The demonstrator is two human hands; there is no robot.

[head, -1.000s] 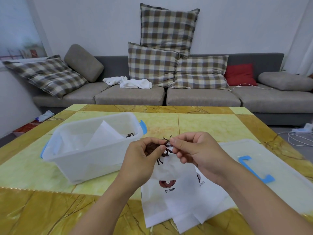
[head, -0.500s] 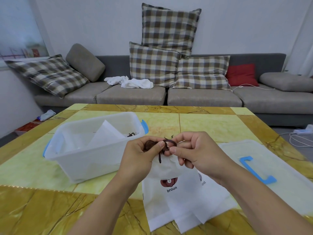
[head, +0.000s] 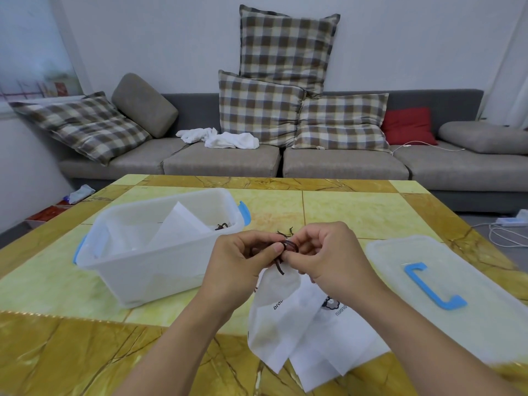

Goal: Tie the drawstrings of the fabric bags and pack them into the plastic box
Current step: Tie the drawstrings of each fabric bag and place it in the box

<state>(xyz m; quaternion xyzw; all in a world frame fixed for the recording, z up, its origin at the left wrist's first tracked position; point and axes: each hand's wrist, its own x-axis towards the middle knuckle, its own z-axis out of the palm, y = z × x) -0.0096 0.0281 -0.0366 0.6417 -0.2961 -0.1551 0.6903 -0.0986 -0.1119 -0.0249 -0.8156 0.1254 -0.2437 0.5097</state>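
We pinch one dark brown drawstring (head: 288, 247) between left hand (head: 243, 267) and right hand (head: 325, 258), lifting one white fabric bag (head: 274, 318) above the yellow marble tabletop's (head: 357, 212) near edge; another lies beneath, one inside the translucent plastic box (head: 160, 252).

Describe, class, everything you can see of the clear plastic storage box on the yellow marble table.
The clear plastic storage box is a translucent, rectangular tub with rounded corners and blue latch clips at both short ends. It stands upright and lidless on the yellow marble table, left of the hands and apart from them. Inside, a white fabric bag leans against the wall, its dark drawstring showing near the rim. Its clear lid with a blue handle lies to the right.
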